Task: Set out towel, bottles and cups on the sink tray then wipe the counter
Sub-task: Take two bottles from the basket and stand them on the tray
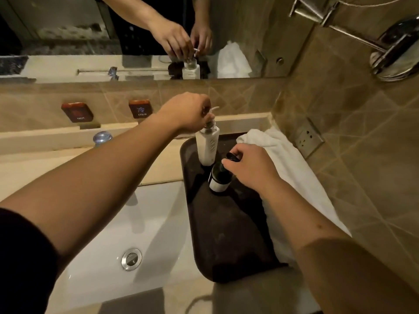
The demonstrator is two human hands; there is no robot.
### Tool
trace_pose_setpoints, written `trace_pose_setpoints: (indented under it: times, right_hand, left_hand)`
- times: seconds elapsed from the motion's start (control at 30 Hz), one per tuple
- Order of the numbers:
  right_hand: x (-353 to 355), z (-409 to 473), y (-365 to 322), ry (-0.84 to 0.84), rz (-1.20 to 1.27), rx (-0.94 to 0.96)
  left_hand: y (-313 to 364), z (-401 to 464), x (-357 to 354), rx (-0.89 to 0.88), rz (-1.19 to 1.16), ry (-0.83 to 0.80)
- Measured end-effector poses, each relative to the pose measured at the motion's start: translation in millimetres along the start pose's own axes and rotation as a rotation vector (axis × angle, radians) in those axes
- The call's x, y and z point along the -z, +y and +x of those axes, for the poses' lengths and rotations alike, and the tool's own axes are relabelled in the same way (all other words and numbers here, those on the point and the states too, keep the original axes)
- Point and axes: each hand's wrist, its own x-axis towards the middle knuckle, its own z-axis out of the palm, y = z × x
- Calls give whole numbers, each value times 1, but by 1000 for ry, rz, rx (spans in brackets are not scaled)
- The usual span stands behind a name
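A dark tray [229,234] lies on the counter to the right of the sink. At its far end stands a white pump bottle [207,147], and my left hand [186,113] is closed around its pump head. Just in front of it stands a dark bottle [219,179] with a white label. My right hand [251,167] grips the black pump top of that bottle. A folded white towel [292,171] lies along the tray's right side, against the wall. No cups are in view.
The white sink basin [127,227] with its metal drain [131,259] is at lower left. HOT [77,112] and COLD [140,108] tags sit on the tiled backsplash below the mirror. A wall socket [308,138] and a chrome rail [353,32] are on the right wall.
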Motion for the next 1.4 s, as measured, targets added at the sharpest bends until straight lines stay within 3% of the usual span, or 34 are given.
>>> trace_pose_setpoints:
  times: [0.37,0.83,1.0,1.2,1.4]
  right_hand:
    - [-24,52,-14,-33,-46,-51]
    - [-29,48,-16,6,17,-119]
    - [-27,20,-7,56,23,-161]
    - [-23,-29,-1,11,-86,-215]
    - [-15,-115,-2,-46,-184,-222]
  left_hand:
    - [-19,33,-16,-33,-12,-19]
    - [-24,38,-32,-11,-123,-48]
    - [-40,4,-33,37,-139,-41]
    - [-44,-71,-48,10,-172,-270]
    - [-8,-151,-55,-122,-123,-310]
